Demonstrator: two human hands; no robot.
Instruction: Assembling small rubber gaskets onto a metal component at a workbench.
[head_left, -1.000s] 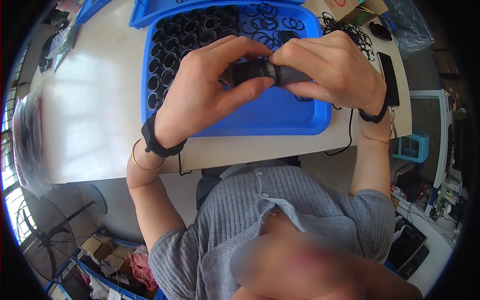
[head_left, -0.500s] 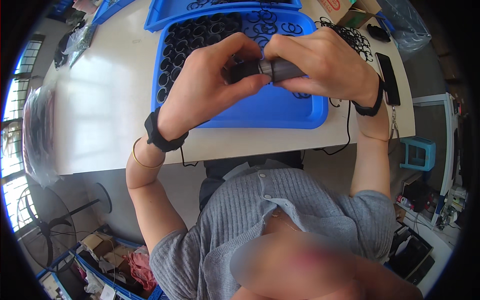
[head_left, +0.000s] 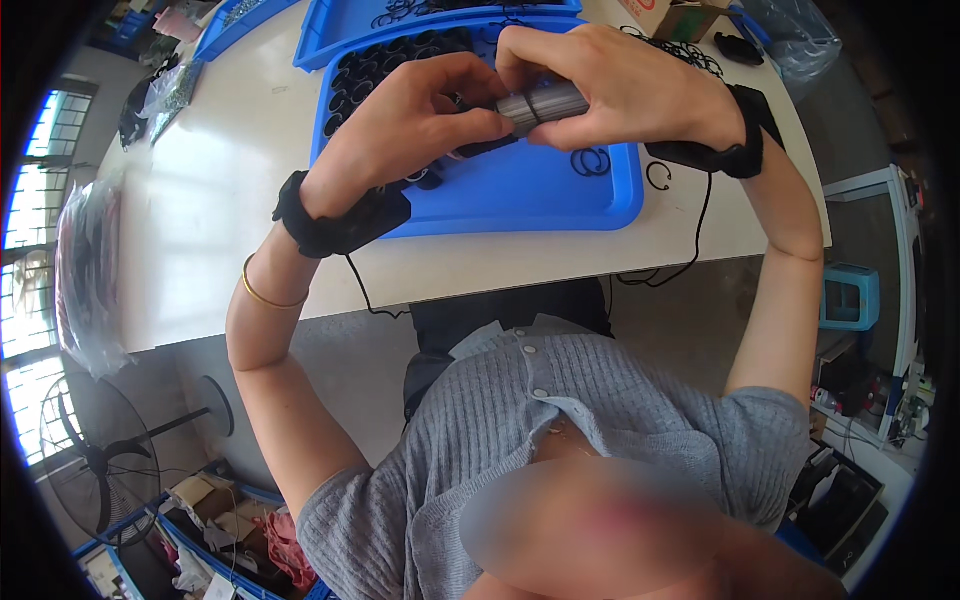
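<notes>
A ribbed grey cylinder [head_left: 556, 104] with a thin dark ring around it lies between my hands, above the blue tray [head_left: 590, 218]. My right hand [head_left: 640, 95] is closed round its right part, thumb underneath. The fingertips and thumb of my left hand [head_left: 400, 125] pinch at its left end. Something dark shows behind and below my left thumb; I cannot tell whether it is held. Short black sleeves [head_left: 350, 85] stand in rows in the tray's left part. Several black C-shaped retaining rings [head_left: 590, 162] lie at the tray's right.
Another blue tray [head_left: 315, 40] stands behind. At the far right of the white table [head_left: 230, 200] lie more rings [head_left: 690, 57], a cardboard box [head_left: 670, 18] and a dark pouch-like object [head_left: 738, 48]. Black cables [head_left: 690, 255] hang from my wrist straps. A fan [head_left: 100, 460] stands at left.
Both hands have moved farther away and a little left with the cylinder. More of its grey surface shows. The black piece seen in my left hand before is now mostly hidden.
</notes>
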